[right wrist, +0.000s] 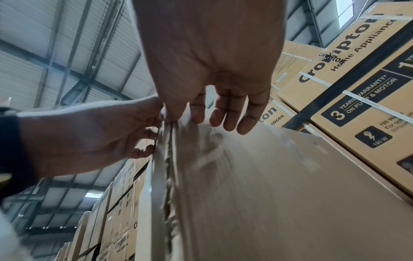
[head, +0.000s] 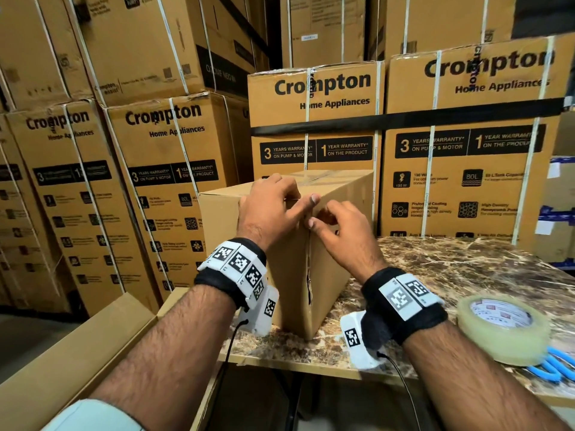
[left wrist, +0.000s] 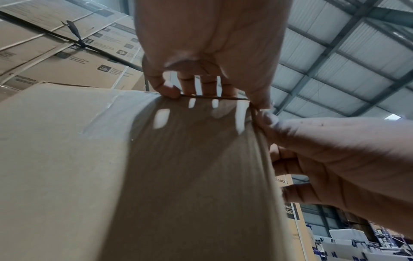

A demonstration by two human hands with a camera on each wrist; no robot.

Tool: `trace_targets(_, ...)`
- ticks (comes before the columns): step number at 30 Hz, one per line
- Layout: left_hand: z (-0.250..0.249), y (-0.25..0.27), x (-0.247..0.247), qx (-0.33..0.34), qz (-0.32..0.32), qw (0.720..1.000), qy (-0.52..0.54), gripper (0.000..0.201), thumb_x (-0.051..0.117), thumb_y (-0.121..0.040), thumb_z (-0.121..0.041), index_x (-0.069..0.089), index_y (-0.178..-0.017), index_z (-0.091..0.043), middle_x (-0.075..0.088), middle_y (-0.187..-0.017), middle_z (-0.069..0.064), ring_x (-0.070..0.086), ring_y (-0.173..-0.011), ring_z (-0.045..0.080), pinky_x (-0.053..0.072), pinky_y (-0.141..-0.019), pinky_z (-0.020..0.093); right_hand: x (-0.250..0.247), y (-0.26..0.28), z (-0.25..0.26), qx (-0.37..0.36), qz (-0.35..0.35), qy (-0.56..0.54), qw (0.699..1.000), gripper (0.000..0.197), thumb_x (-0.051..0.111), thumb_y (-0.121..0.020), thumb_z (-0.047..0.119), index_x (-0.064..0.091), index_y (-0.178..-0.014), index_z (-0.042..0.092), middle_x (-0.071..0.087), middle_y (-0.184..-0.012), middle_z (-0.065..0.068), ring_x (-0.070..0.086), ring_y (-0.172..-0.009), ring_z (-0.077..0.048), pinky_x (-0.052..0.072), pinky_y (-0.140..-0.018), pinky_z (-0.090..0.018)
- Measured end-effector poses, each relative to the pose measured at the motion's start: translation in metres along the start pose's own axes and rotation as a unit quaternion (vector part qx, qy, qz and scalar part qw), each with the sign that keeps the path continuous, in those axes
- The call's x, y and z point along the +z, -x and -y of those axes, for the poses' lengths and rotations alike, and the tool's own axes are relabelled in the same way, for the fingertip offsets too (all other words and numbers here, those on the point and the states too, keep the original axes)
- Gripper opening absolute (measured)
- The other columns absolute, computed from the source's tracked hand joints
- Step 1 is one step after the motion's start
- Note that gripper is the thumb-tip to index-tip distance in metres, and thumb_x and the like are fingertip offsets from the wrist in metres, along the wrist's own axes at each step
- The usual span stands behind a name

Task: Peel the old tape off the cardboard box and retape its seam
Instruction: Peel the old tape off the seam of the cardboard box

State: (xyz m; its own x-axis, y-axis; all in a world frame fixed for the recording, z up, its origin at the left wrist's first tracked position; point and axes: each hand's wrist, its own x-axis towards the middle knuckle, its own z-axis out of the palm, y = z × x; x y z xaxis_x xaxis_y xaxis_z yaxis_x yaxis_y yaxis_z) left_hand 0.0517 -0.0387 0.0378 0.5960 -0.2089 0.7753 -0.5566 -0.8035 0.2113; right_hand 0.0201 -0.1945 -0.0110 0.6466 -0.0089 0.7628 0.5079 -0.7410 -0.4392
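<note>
The left hand (head: 267,209) lies over the top near corner of the cardboard box (head: 339,231), fingers curled on the top edge, forefinger stretched along it. The right hand (head: 339,231) pinches at the same corner, thumb and forefinger closed on the vertical seam (head: 309,275); whether tape is in the pinch, I cannot tell. The box stands on the marble table (head: 451,269), corner toward the person, long axis running away. A tape roll (head: 504,328) lies right of the box.
</note>
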Motion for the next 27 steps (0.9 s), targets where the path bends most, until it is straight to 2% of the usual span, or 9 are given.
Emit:
trace_targets(3,0.006,-0.002,0.002,0.014,-0.002,1.000,0.026,0.038,0.050,-0.082,-0.070,0.049,-0.078,-0.032,0.048,-0.083,-0.011,0.045,-0.085,0.014,0.048,-0.078,0.044,0.001,-0.003,-0.005,-0.001,0.026,0.002,1.000,0.024,0.065,-0.087,0.042,0.052,-0.096,0.023,0.053,-0.102,0.001,0.056,-0.098,-0.016,0.051,-0.086,-0.036)
trace_targets(5,0.005,0.003,0.007,0.008,-0.027,0.999,0.035,0.039,0.050,-0.082,-0.070,0.051,-0.079,-0.031,0.048,-0.084,-0.011,0.045,-0.088,0.014,0.048,-0.079,0.045,0.005,0.003,-0.009,0.002,0.055,0.023,0.998,0.036,0.068,-0.086,0.043,0.049,-0.107,0.022,0.049,-0.110,0.001,0.051,-0.107,-0.017,0.049,-0.090,-0.037)
trace_targets(9,0.004,0.017,0.017,-0.003,-0.053,0.998,0.036,0.043,0.048,-0.085,-0.066,0.056,-0.100,-0.026,0.053,-0.103,-0.007,0.045,-0.103,0.015,0.043,-0.090,0.044,0.013,0.025,-0.015,0.019,0.088,0.035,0.995,0.056,0.071,-0.084,0.045,0.043,-0.123,0.016,0.047,-0.122,-0.001,0.048,-0.116,-0.017,0.045,-0.100,-0.035)
trace_targets(11,0.007,0.023,0.019,0.011,-0.045,0.998,0.031,0.046,0.051,-0.086,-0.063,0.055,-0.111,-0.025,0.053,-0.115,-0.004,0.043,-0.110,0.014,0.043,-0.094,0.044,0.016,0.033,-0.016,0.023,0.102,0.040,0.994,0.059,0.072,-0.083,0.043,0.041,-0.126,0.015,0.047,-0.124,-0.002,0.047,-0.117,-0.017,0.043,-0.102,-0.034)
trace_targets(14,0.012,0.027,0.017,0.028,-0.019,0.999,0.019,0.052,0.056,-0.084,-0.060,0.050,-0.122,-0.025,0.050,-0.123,-0.002,0.041,-0.117,0.014,0.042,-0.099,0.042,0.019,0.043,-0.016,0.031,0.115,0.044,0.992,0.064,0.074,-0.082,0.041,0.036,-0.128,0.017,0.046,-0.128,-0.003,0.047,-0.118,-0.019,0.043,-0.104,-0.037)
trace_targets(20,0.011,0.028,0.012,0.037,-0.001,0.999,0.009,0.060,0.063,-0.081,-0.058,0.048,-0.127,-0.022,0.048,-0.127,0.000,0.039,-0.120,0.016,0.038,-0.102,0.034,0.024,0.051,-0.014,0.034,0.117,0.049,0.991,0.074,0.073,-0.083,0.037,0.026,-0.138,0.020,0.042,-0.138,-0.006,0.044,-0.127,-0.023,0.041,-0.108,-0.039)
trace_targets(24,0.011,0.028,0.012,0.049,0.007,0.999,-0.013,0.067,0.064,-0.079,-0.059,0.045,-0.130,-0.021,0.046,-0.128,0.001,0.038,-0.121,0.017,0.036,-0.103,0.033,0.024,0.066,-0.017,0.052,0.161,0.072,0.983,0.090,0.072,-0.084,0.040,0.011,-0.149,0.024,0.032,-0.150,-0.010,0.038,-0.135,-0.025,0.036,-0.113,-0.040)
trace_targets(27,0.011,0.029,0.013,0.048,0.012,0.998,-0.026,0.072,0.065,-0.077,-0.060,0.042,-0.133,-0.020,0.044,-0.130,0.002,0.037,-0.122,0.018,0.036,-0.104,0.035,0.027,0.073,-0.019,0.065,0.182,0.087,0.977,0.096,0.072,-0.084,0.041,0.004,-0.150,0.027,0.028,-0.152,-0.010,0.037,-0.137,-0.026,0.037,-0.113,-0.041)
